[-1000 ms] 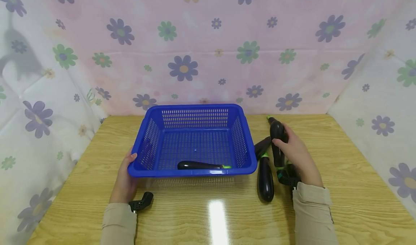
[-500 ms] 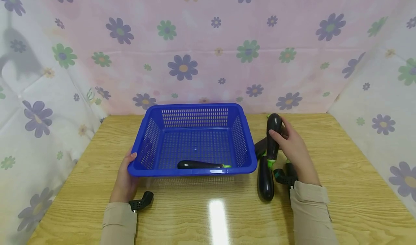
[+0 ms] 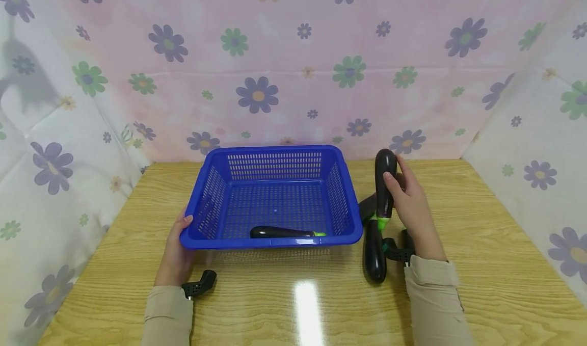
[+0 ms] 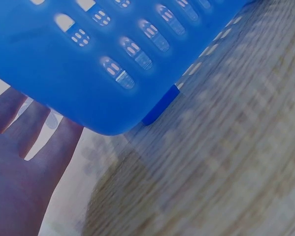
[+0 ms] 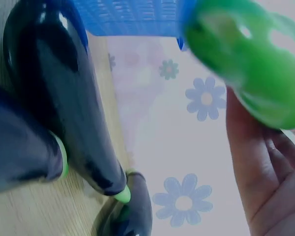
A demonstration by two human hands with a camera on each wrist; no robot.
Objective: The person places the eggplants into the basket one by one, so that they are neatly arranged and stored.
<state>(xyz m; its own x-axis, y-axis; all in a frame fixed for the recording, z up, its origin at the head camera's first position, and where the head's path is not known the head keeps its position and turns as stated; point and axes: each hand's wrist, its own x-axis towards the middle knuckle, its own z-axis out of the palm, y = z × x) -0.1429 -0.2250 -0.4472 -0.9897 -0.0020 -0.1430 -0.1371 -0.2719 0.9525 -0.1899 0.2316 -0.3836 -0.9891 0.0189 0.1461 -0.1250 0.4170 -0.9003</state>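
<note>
Holding one eggplant (image 3: 382,184) between thumb and fingers of the right hand (image 3: 412,198), near the right side of the blue plastic basket (image 3: 270,243); gripping this basket's left side with the left hand (image 3: 177,245).

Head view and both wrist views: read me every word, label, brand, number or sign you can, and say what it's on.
None can be read in any view.
The blue basket and the eggplant in the right hand show no lettering.
The cloth shows only printed flowers.
</note>
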